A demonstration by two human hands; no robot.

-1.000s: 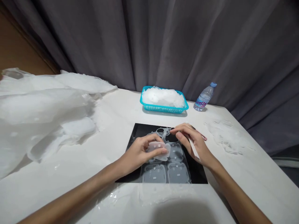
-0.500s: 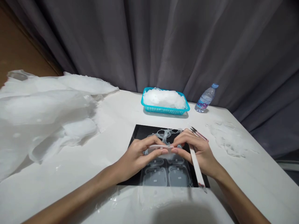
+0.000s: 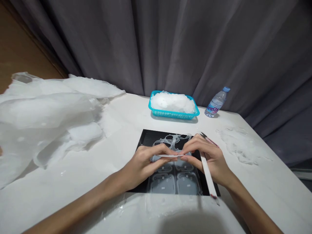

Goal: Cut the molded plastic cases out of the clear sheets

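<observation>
My left hand (image 3: 143, 162) pinches the left part of a thin, translucent whitish piece (image 3: 168, 155) between thumb and fingertips. On the same piece's right end, the thumb and fingers of my right hand (image 3: 207, 156) are closed. A long white stick-like tool (image 3: 207, 174) with a pointed lower end is tucked in my right hand. Behind that hand show dark-tipped snips (image 3: 209, 139) with pinkish handles, partly hidden. Below both hands is a black board (image 3: 140, 182). Clear moulded shapes (image 3: 163, 185) with rounded squares and looped strips (image 3: 174, 139) appear on it.
A turquoise basket (image 3: 174, 114) heaped with white translucent pieces stands at the back. To its right is a water bottle (image 3: 216, 102). Large bags of whitish material (image 3: 53, 110) cover the table's left side. Clear scraps (image 3: 240, 146) lie at right. A grey curtain (image 3: 170, 42) hangs behind.
The held piece has tilted and now looks thinner, seen nearly edge-on, with my left fingers further along it. The whole view has shifted slightly; both hands keep their grip.
</observation>
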